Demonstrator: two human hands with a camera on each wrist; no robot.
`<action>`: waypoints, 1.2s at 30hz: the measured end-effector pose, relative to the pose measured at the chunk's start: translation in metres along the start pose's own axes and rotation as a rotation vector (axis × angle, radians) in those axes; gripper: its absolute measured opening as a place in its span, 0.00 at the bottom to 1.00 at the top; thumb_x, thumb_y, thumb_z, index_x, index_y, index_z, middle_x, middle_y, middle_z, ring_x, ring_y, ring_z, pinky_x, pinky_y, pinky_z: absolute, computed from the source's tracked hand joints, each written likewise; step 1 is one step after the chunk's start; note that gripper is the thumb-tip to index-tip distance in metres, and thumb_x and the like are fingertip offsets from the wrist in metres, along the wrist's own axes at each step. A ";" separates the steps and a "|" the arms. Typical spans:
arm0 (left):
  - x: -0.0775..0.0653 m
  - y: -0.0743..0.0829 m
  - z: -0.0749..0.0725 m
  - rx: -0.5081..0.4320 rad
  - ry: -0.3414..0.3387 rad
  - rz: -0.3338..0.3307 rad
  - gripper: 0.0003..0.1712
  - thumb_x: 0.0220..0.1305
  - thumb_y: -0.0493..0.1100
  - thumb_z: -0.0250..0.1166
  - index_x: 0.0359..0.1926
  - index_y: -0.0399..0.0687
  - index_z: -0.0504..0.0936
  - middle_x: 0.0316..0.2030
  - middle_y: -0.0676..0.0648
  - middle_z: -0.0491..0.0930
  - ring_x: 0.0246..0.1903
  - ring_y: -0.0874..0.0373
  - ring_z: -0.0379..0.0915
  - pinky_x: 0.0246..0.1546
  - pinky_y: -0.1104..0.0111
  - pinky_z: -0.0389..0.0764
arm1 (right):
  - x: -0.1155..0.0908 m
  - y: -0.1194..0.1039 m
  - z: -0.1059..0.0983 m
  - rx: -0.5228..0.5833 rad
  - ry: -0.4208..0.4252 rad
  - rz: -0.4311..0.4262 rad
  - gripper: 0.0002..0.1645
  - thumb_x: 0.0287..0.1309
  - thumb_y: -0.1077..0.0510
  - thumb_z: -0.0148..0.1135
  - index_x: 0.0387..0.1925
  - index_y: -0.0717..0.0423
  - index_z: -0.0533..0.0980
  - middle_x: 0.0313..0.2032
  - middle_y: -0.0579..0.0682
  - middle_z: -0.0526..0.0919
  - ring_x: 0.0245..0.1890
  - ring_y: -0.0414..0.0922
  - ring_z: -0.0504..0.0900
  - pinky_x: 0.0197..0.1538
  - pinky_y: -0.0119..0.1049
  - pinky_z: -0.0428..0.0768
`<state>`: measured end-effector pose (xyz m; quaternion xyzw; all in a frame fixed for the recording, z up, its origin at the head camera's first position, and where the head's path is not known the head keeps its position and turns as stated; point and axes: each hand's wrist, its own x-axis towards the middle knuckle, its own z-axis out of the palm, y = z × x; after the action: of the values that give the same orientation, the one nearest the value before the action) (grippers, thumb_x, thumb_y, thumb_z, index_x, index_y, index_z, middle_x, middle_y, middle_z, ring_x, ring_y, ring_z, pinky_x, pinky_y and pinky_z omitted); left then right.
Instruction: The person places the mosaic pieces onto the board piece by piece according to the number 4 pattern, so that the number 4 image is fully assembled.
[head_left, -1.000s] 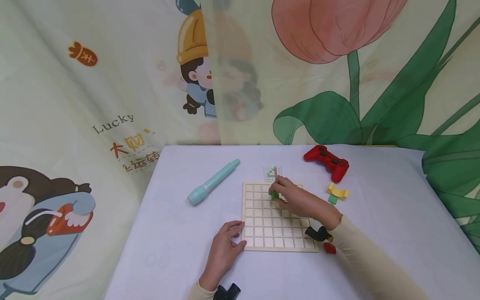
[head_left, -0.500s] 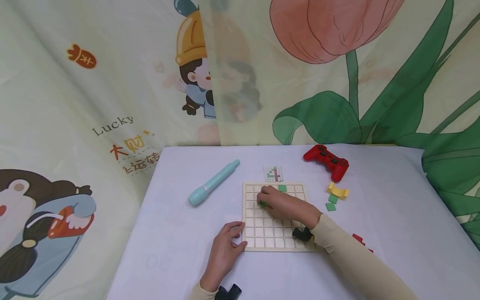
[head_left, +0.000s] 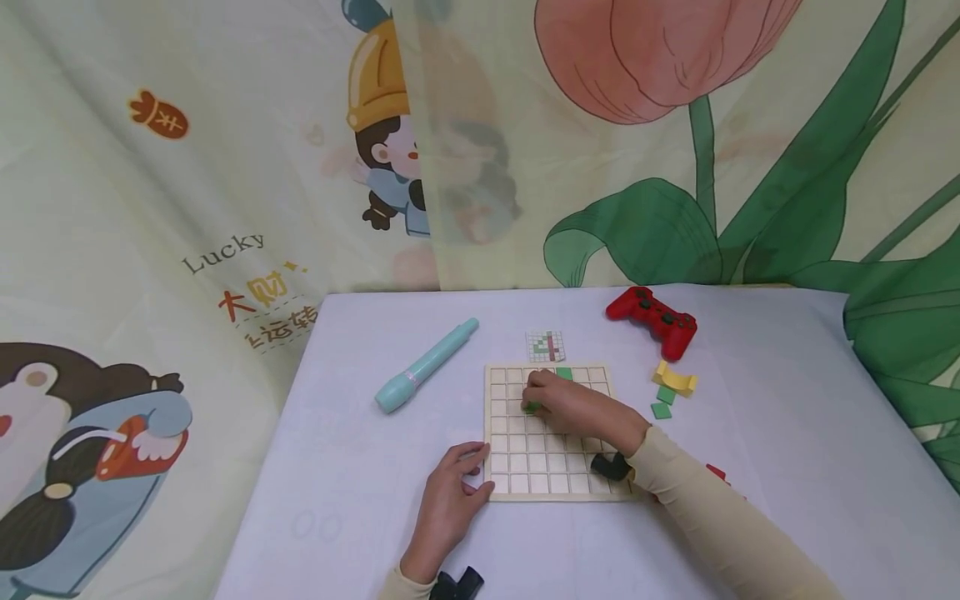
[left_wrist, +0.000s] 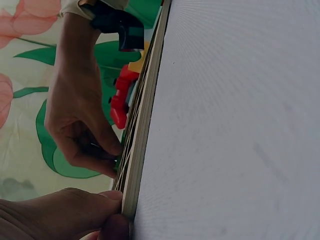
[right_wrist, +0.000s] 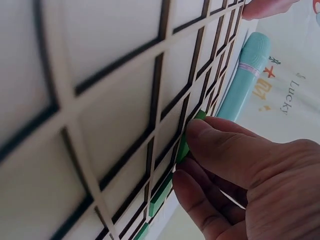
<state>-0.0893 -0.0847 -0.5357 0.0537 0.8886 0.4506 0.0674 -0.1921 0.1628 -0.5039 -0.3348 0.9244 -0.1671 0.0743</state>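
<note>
A pale wooden grid board (head_left: pixel 517 475) lies on the white table. My left hand (head_left: pixel 447 504) holds its left edge, with fingertips (left_wrist: pixel 112 195) on the rim in the left wrist view. Over the upper part of the board, my right hand (head_left: pixel 581 406) pinches a small green square tile (right_wrist: pixel 184 148) between thumb and fingers, low at one of the cells. Whether the tile lies fully in the cell I cannot tell. Another green tile (head_left: pixel 564 374) sits in the top row, and one more green tile (right_wrist: pixel 161 197) shows beside the right fingers in the right wrist view.
Beyond the board lies a small card with a coloured grid pattern (head_left: pixel 545 346). To its right are a red game controller (head_left: pixel 652 321), yellow pieces (head_left: pixel 675 380) and loose green tiles (head_left: pixel 661 411). Red pieces (head_left: pixel 716 472) show past the right sleeve. A turquoise stick-like object (head_left: pixel 427 367) lies left.
My right hand has moved slightly left and nearer on the board, then shifted a little right, with a green tile in its fingers. The top-row green tile came into view. My left hand stays put.
</note>
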 end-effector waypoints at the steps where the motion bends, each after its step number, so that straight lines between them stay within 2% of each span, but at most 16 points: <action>1: 0.000 0.000 0.000 -0.003 -0.002 -0.002 0.32 0.56 0.32 0.79 0.64 0.38 0.85 0.63 0.46 0.82 0.42 0.64 0.78 0.31 0.77 0.80 | 0.000 0.001 0.000 -0.004 0.008 -0.010 0.08 0.69 0.63 0.70 0.47 0.51 0.86 0.45 0.47 0.81 0.44 0.39 0.76 0.51 0.36 0.85; 5: 0.000 0.001 0.000 -0.010 -0.006 -0.012 0.32 0.57 0.32 0.79 0.64 0.38 0.85 0.64 0.47 0.81 0.41 0.64 0.77 0.30 0.77 0.80 | -0.002 0.003 0.001 -0.006 0.025 -0.033 0.10 0.67 0.64 0.71 0.48 0.52 0.87 0.45 0.47 0.82 0.43 0.39 0.77 0.51 0.36 0.86; 8: 0.001 0.002 0.002 -0.015 -0.008 -0.016 0.32 0.57 0.31 0.79 0.64 0.38 0.85 0.64 0.47 0.81 0.42 0.64 0.77 0.30 0.77 0.80 | -0.007 0.003 -0.004 0.024 0.012 -0.008 0.15 0.68 0.63 0.70 0.55 0.52 0.86 0.50 0.48 0.84 0.49 0.42 0.81 0.56 0.39 0.87; 11: 0.001 0.003 0.004 -0.022 -0.007 -0.014 0.32 0.57 0.31 0.79 0.64 0.38 0.85 0.64 0.46 0.81 0.42 0.63 0.77 0.30 0.77 0.80 | -0.018 0.007 -0.019 0.081 0.029 0.051 0.21 0.71 0.63 0.68 0.63 0.52 0.82 0.57 0.51 0.85 0.57 0.46 0.83 0.61 0.43 0.87; 13: 0.001 0.004 0.005 -0.025 -0.003 -0.016 0.32 0.57 0.31 0.79 0.64 0.38 0.84 0.64 0.46 0.81 0.43 0.62 0.78 0.31 0.77 0.81 | -0.029 0.014 -0.032 0.108 0.071 0.091 0.24 0.72 0.63 0.66 0.66 0.53 0.80 0.58 0.53 0.85 0.58 0.48 0.84 0.61 0.46 0.87; 17: 0.000 0.004 0.006 -0.017 0.004 -0.020 0.32 0.57 0.31 0.78 0.65 0.38 0.84 0.65 0.46 0.81 0.44 0.61 0.79 0.30 0.77 0.81 | -0.058 0.036 -0.055 0.115 0.177 0.200 0.23 0.72 0.66 0.65 0.66 0.55 0.80 0.57 0.57 0.86 0.55 0.50 0.84 0.58 0.48 0.89; 20: 0.001 0.004 0.005 -0.002 0.004 -0.019 0.32 0.57 0.31 0.78 0.65 0.38 0.84 0.65 0.46 0.81 0.43 0.61 0.79 0.30 0.77 0.81 | -0.083 0.049 -0.060 0.110 0.196 0.300 0.23 0.70 0.68 0.66 0.64 0.56 0.81 0.55 0.57 0.86 0.53 0.50 0.84 0.55 0.47 0.90; 22: 0.001 0.004 0.004 0.007 0.006 -0.011 0.32 0.57 0.31 0.78 0.65 0.38 0.84 0.65 0.46 0.81 0.43 0.61 0.79 0.30 0.77 0.81 | -0.098 0.054 -0.058 0.125 0.163 0.364 0.23 0.69 0.66 0.68 0.63 0.56 0.81 0.54 0.56 0.86 0.51 0.50 0.84 0.51 0.45 0.91; 27: 0.002 0.004 0.005 0.020 0.005 0.006 0.33 0.57 0.31 0.79 0.65 0.37 0.84 0.65 0.45 0.81 0.42 0.61 0.79 0.30 0.77 0.80 | -0.123 0.056 -0.042 0.151 0.030 0.445 0.18 0.68 0.58 0.72 0.58 0.51 0.84 0.53 0.52 0.84 0.54 0.49 0.82 0.53 0.44 0.90; 29: 0.002 0.004 0.005 0.024 0.003 0.013 0.33 0.57 0.31 0.79 0.65 0.37 0.84 0.65 0.45 0.81 0.43 0.61 0.79 0.31 0.77 0.80 | -0.128 0.056 -0.035 0.139 0.008 0.438 0.17 0.67 0.57 0.73 0.55 0.51 0.84 0.52 0.50 0.84 0.54 0.47 0.81 0.54 0.44 0.90; 36: 0.001 0.004 0.005 0.024 0.011 -0.003 0.32 0.56 0.31 0.79 0.64 0.38 0.84 0.64 0.46 0.81 0.44 0.59 0.79 0.32 0.77 0.81 | -0.131 0.055 -0.016 0.069 -0.003 0.411 0.17 0.62 0.57 0.77 0.52 0.51 0.84 0.45 0.47 0.81 0.47 0.42 0.79 0.49 0.38 0.88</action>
<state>-0.0896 -0.0787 -0.5356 0.0505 0.8944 0.4399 0.0626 -0.1283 0.2906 -0.5054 -0.1366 0.9668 -0.1798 0.1195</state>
